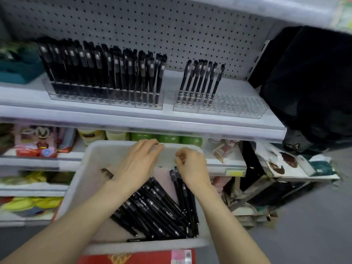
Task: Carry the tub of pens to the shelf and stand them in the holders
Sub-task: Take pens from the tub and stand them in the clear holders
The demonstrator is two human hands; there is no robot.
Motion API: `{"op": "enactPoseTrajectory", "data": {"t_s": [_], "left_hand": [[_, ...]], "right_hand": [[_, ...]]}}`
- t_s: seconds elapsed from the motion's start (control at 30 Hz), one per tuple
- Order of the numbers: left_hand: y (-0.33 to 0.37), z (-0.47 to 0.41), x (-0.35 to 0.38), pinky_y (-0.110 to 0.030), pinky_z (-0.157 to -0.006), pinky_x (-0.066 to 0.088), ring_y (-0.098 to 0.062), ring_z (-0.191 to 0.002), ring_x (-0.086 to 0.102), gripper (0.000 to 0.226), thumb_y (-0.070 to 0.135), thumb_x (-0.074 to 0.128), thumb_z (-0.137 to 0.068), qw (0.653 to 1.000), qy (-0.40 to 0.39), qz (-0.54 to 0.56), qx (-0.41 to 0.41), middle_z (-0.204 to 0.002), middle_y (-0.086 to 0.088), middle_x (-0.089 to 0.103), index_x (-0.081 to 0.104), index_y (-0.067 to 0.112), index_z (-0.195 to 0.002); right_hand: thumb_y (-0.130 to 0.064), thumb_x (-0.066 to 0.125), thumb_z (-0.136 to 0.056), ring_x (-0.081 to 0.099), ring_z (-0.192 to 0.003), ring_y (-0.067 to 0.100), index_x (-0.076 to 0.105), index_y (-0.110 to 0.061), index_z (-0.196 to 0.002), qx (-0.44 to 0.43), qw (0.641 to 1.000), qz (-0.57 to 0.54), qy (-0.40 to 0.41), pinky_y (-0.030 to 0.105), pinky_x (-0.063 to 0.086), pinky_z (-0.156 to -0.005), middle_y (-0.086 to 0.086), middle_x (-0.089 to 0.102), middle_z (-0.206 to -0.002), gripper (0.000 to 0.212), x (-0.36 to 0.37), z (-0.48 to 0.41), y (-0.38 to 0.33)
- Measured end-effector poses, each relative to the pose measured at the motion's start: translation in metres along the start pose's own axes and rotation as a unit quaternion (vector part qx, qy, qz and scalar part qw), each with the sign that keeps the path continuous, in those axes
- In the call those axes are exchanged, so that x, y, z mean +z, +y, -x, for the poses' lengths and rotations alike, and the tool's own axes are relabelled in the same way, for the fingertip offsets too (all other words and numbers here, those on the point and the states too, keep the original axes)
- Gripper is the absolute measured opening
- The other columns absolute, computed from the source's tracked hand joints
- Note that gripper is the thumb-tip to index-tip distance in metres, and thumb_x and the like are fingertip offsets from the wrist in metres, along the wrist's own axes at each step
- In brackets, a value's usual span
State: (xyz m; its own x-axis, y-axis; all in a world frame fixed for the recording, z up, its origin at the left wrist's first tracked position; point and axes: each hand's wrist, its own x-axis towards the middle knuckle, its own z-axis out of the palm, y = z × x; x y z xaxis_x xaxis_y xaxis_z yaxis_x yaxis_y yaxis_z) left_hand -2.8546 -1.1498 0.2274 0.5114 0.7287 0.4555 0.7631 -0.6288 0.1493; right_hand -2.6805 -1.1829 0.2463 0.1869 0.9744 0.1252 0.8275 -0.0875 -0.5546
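Note:
A white tub sits low in the middle, with several black pens lying loose in its right half. My left hand hovers over the tub's far end, fingers spread and reaching to the rim, holding nothing. My right hand is beside it above the pens, fingers curled in, with nothing seen in them. On the shelf above, the left clear holder is packed with upright black pens. The right clear holder has several pens standing at its left end; its other holes are empty.
A black bag hangs at the shelf's right end. Green bottles and packaged goods fill the lower shelves behind the tub. A red box lies under the tub. Grey floor is at the right.

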Motion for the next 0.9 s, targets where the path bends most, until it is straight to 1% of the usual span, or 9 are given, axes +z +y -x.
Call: {"op": "enactPoseTrajectory", "data": {"t_s": [0.07, 0.13, 0.2, 0.3, 0.47, 0.63, 0.73, 0.8, 0.9], "left_hand": [[-0.008, 0.013, 0.012, -0.049, -0.094, 0.051, -0.037, -0.119, 0.049, 0.048, 0.001, 0.071, -0.079, 1.000, -0.016, -0.006, 0.006, -0.132, -0.018, 0.054, 0.061, 0.004, -0.126], [-0.010, 0.018, 0.018, -0.047, -0.097, 0.049, -0.037, -0.123, 0.045, 0.051, -0.001, 0.071, -0.078, 1.000, -0.017, -0.003, 0.007, -0.137, -0.018, 0.051, 0.060, 0.004, -0.128], [-0.010, 0.019, 0.020, -0.046, -0.097, 0.049, -0.036, -0.125, 0.043, 0.053, -0.001, 0.070, -0.079, 1.000, -0.012, 0.012, 0.003, -0.138, -0.016, 0.049, 0.058, 0.005, -0.131], [-0.012, 0.020, 0.021, -0.047, -0.098, 0.048, -0.035, -0.126, 0.041, 0.057, -0.002, 0.068, -0.079, 1.000, -0.002, 0.024, 0.014, -0.139, -0.015, 0.048, 0.055, 0.005, -0.133], [-0.016, 0.024, 0.017, -0.042, -0.103, 0.044, -0.031, -0.129, 0.039, 0.063, -0.005, 0.070, -0.077, 1.000, -0.003, 0.018, 0.025, -0.142, -0.012, 0.046, 0.053, 0.006, -0.136], [-0.014, 0.027, 0.014, -0.040, -0.104, 0.041, -0.030, -0.130, 0.039, 0.065, -0.003, 0.072, -0.075, 1.000, -0.010, 0.007, 0.026, -0.142, -0.012, 0.046, 0.053, 0.007, -0.136], [-0.013, 0.026, 0.010, -0.039, -0.106, 0.040, -0.029, -0.130, 0.039, 0.062, 0.000, 0.072, -0.077, 1.000, -0.013, -0.005, 0.019, -0.142, -0.011, 0.047, 0.055, 0.008, -0.136], [-0.011, 0.023, 0.007, -0.043, -0.104, 0.043, -0.030, -0.130, 0.041, 0.056, 0.005, 0.071, -0.081, 1.000, -0.022, -0.011, 0.011, -0.141, -0.011, 0.049, 0.057, 0.010, -0.134], [-0.010, 0.017, 0.005, -0.046, -0.098, 0.048, -0.032, -0.124, 0.045, 0.041, 0.013, 0.067, -0.087, 1.000, -0.025, -0.002, -0.005, -0.135, -0.010, 0.054, 0.062, 0.011, -0.128]], "right_hand": [[-0.009, 0.052, -0.092, 0.065, -0.095, 0.030, 0.065, -0.011, -0.104, 0.017, 0.993, 0.116, -0.032, 0.033, 0.044, -0.071, 0.011, 0.070, -0.102, 0.018, 0.014, 0.014, 0.004], [-0.002, 0.047, -0.094, 0.066, -0.096, 0.030, 0.061, -0.009, -0.103, 0.022, 0.974, 0.217, -0.054, 0.033, 0.039, -0.068, 0.012, 0.069, -0.105, 0.018, 0.017, 0.020, 0.001], [0.000, 0.044, -0.095, 0.066, -0.102, 0.029, 0.059, -0.008, -0.109, 0.028, 0.957, 0.280, -0.074, 0.033, 0.046, -0.073, 0.011, 0.068, -0.111, 0.022, 0.021, 0.021, -0.002], [0.001, 0.042, -0.096, 0.063, -0.110, 0.030, 0.057, -0.006, -0.117, 0.039, 0.945, 0.310, -0.102, 0.036, 0.050, -0.085, 0.012, 0.066, -0.118, 0.027, 0.030, 0.022, -0.005], [0.004, 0.051, -0.090, 0.061, -0.110, 0.033, 0.056, -0.004, -0.115, 0.040, 0.951, 0.262, -0.156, 0.036, 0.048, -0.084, 0.016, 0.063, -0.117, 0.027, 0.034, 0.022, -0.010], [-0.007, 0.056, -0.090, 0.063, -0.104, 0.031, 0.068, -0.008, -0.108, 0.101, 0.967, 0.158, -0.175, 0.030, 0.049, -0.083, 0.013, 0.069, -0.109, 0.021, 0.035, 0.021, -0.007], [-0.014, 0.061, -0.092, 0.064, -0.090, 0.022, 0.067, -0.018, -0.092, 0.110, 0.984, 0.029, -0.135, 0.026, 0.047, -0.079, 0.003, 0.069, -0.094, 0.007, 0.024, 0.016, 0.000], [-0.012, 0.063, -0.091, 0.059, -0.076, 0.014, 0.062, -0.023, -0.088, 0.090, 0.988, -0.085, -0.097, 0.030, 0.047, -0.076, -0.005, 0.062, -0.081, 0.011, 0.013, 0.012, 0.001], [-0.007, 0.063, -0.090, 0.057, -0.073, 0.010, 0.061, -0.025, -0.084, 0.027, 0.988, -0.151, -0.035, 0.033, 0.053, -0.077, -0.011, 0.059, -0.078, 0.019, -0.009, 0.005, -0.004]]}}
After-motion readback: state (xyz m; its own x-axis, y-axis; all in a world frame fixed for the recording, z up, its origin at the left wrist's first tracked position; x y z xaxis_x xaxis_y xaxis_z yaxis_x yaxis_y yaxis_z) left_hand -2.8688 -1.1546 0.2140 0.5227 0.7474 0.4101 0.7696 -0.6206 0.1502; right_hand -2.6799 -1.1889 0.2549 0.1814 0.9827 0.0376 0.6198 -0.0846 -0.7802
